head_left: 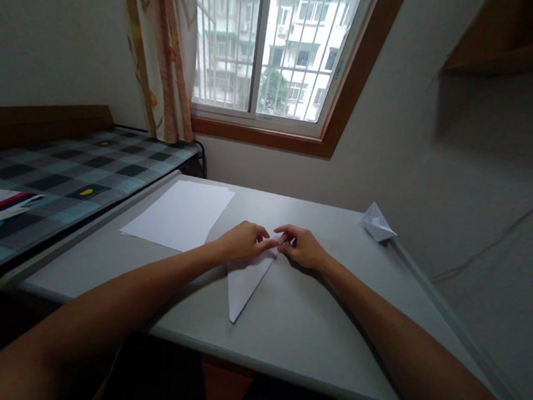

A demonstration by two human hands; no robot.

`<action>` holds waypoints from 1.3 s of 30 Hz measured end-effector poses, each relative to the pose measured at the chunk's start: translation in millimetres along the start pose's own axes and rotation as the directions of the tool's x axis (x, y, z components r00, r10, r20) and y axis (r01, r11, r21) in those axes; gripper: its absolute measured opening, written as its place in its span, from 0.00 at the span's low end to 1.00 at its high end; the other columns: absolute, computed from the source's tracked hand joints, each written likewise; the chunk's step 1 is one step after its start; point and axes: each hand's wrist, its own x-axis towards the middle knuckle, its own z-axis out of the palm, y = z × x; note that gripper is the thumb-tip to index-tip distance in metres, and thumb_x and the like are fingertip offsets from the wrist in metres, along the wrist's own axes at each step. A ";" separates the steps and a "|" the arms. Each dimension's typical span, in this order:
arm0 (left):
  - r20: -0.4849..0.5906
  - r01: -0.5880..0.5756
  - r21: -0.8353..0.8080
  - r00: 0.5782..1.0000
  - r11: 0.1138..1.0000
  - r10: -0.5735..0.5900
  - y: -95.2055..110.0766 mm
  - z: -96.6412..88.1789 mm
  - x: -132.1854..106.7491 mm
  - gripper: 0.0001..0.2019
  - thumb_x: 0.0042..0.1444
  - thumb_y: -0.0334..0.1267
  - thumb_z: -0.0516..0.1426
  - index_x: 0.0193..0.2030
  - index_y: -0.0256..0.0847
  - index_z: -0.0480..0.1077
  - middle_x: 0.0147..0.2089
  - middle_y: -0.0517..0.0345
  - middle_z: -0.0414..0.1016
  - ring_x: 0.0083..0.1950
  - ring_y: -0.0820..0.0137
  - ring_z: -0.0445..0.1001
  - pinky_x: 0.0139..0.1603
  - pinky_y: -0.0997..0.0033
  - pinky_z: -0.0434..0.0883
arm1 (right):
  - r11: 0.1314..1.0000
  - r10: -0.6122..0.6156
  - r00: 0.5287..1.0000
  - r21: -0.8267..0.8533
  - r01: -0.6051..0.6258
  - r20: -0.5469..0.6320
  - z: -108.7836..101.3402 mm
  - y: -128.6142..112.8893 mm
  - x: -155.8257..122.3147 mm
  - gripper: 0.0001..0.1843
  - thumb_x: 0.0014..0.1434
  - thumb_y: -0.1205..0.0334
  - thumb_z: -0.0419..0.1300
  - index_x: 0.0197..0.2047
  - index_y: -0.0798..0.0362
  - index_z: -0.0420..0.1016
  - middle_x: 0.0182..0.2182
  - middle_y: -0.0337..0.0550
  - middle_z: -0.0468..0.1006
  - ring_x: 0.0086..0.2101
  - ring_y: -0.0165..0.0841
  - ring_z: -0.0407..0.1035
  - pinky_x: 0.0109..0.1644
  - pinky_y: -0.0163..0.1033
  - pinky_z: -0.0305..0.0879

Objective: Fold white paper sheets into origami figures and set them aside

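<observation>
A folded white paper (244,279), shaped like a long triangle with its tip toward me, lies in the middle of the grey table (312,317). My left hand (242,240) rests on its far left corner, fingers curled and pinching the paper's top edge. My right hand (300,245) meets it from the right, fingers also bent and pressed on the same edge. The fingertips of both hands nearly touch.
A stack of flat white sheets (180,214) lies at the table's far left. A folded paper figure (377,223) sits at the far right corner by the wall. A bed with a checked cover (61,174) runs along the left; a window (272,43) is ahead.
</observation>
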 end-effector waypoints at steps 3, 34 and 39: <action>0.012 0.030 0.037 0.999 0.999 -0.030 3.0 5.1 -1.4 0.21 0.51 0.54 0.58 0.39 0.36 0.76 0.38 0.49 0.74 0.34 0.68 0.72 0.37 0.70 0.67 | 1.000 -0.012 1.000 -0.025 0.011 -0.026 1.2 -2.9 -1.8 0.20 0.48 0.69 0.60 0.47 0.57 0.74 0.29 0.40 0.75 0.26 0.28 0.66 0.33 0.35 0.63; 0.306 0.436 -0.607 0.900 0.664 -0.311 -4.0 -9.4 12.6 0.18 0.48 0.51 0.60 0.25 0.35 0.69 0.16 0.65 0.57 0.15 0.80 0.52 0.16 0.76 0.45 | 0.839 0.263 0.961 0.471 -0.273 0.087 -11.7 -42.1 -4.2 0.13 0.48 0.54 0.62 0.23 0.56 0.72 0.21 0.39 0.71 0.23 0.26 0.62 0.30 0.35 0.57; 0.277 0.409 -0.650 0.913 0.641 -0.301 -4.8 -3.8 13.1 0.17 0.48 0.50 0.60 0.24 0.36 0.68 0.16 0.66 0.55 0.15 0.81 0.50 0.17 0.76 0.44 | 0.793 0.298 0.950 0.529 -0.301 0.092 -6.9 -39.4 -3.1 0.10 0.46 0.57 0.62 0.22 0.56 0.72 0.20 0.38 0.71 0.25 0.27 0.64 0.31 0.35 0.59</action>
